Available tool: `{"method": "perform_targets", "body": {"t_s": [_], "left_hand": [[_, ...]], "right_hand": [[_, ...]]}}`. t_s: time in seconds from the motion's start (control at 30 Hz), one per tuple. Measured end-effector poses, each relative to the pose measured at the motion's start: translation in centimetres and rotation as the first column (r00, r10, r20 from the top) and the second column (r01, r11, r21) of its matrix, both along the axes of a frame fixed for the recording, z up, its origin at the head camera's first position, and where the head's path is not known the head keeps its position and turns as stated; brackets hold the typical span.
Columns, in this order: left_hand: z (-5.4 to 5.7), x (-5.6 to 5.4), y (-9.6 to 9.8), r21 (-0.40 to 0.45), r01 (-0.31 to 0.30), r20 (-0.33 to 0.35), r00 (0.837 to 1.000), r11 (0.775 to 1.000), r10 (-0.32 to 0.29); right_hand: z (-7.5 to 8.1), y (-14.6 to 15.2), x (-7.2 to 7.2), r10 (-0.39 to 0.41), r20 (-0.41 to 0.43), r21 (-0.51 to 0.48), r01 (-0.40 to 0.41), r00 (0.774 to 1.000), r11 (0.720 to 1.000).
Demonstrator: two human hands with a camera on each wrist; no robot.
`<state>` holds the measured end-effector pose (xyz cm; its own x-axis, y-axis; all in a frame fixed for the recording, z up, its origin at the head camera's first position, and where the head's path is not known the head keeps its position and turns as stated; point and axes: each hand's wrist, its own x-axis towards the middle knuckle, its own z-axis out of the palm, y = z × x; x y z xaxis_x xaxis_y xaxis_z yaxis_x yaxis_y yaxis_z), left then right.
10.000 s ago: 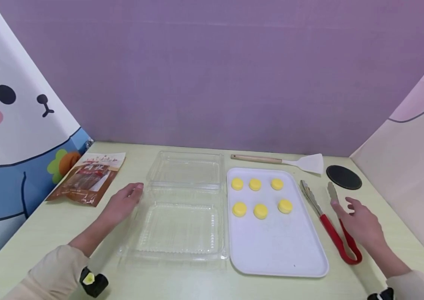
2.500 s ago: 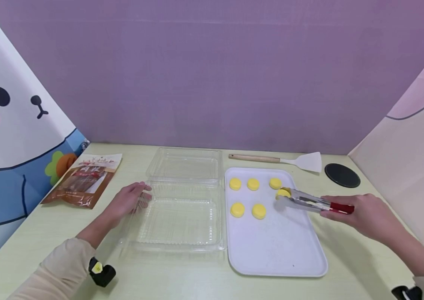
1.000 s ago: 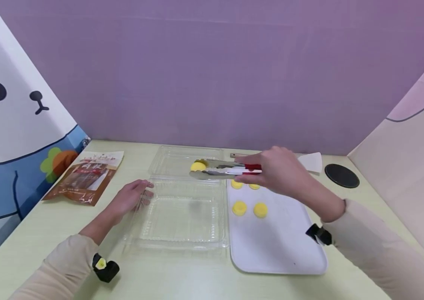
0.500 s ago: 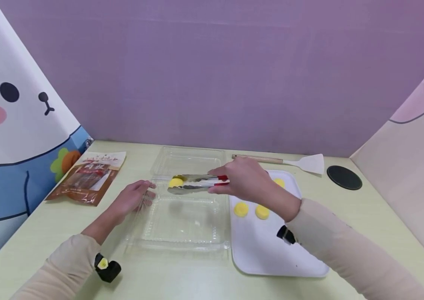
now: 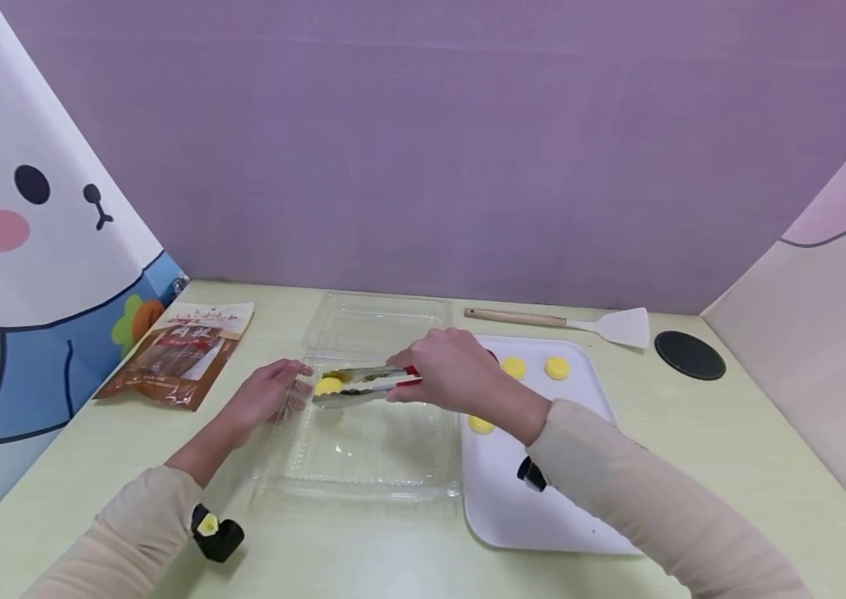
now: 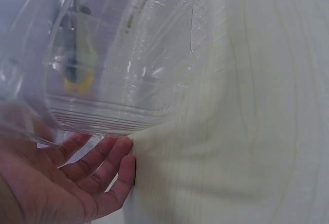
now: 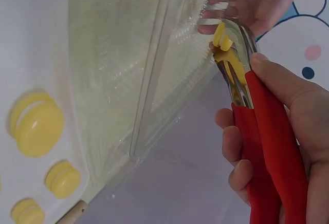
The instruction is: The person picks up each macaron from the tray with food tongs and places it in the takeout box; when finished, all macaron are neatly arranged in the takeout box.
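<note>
Nearest on counter (image 5: 318, 549): one white tray (image 5: 512, 516), three yellow pieces (image 5: 557, 368) showing past right arm (image 5: 662, 491). Left of it, one clear container (image 5: 363, 486). Two hands: left hand (image 5: 267, 396) touches container's left wall, fingers loosely extended; right hand (image 5: 447, 372) grips one pair of tongs (image 7: 277, 142), one yellow piece (image 5: 329, 386) between tips, at container base's far left corner. Beyond: one brown bag (image 5: 175, 356) toward far left corner, one black disc (image 5: 690, 355) far right, one spatula (image 5: 520, 317) along far edge.
</note>
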<state>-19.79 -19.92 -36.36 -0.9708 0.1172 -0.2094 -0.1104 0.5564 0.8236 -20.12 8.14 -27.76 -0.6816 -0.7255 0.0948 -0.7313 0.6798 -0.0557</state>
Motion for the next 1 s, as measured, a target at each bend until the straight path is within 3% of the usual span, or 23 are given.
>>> {"method": "perform_targets", "body": {"t_s": [0.27, 0.67, 1.0], "left_hand": [[0.0, 0.0, 0.0, 0.022, 0.003, -0.006, 1.0, 1.0, -0.003], [-0.2, -0.1, -0.1, 0.058, 0.009, -0.006, 1.0, 0.998, -0.009], [-0.1, -0.1, -0.1, 0.058, 0.007, -0.002, 1.0, 0.998, -0.007]], "right_hand": [[-1.1, -0.8, -0.3, 0.032, -0.011, 0.028, -0.031, 0.999, 0.999], [-2.2, -1.6, -0.4, -0.011, 0.02, 0.064, 0.009, 1.0, 0.998], [-2.3, -1.0, -0.4, -0.034, 0.048, 0.008, 0.033, 0.998, 0.999]]}}
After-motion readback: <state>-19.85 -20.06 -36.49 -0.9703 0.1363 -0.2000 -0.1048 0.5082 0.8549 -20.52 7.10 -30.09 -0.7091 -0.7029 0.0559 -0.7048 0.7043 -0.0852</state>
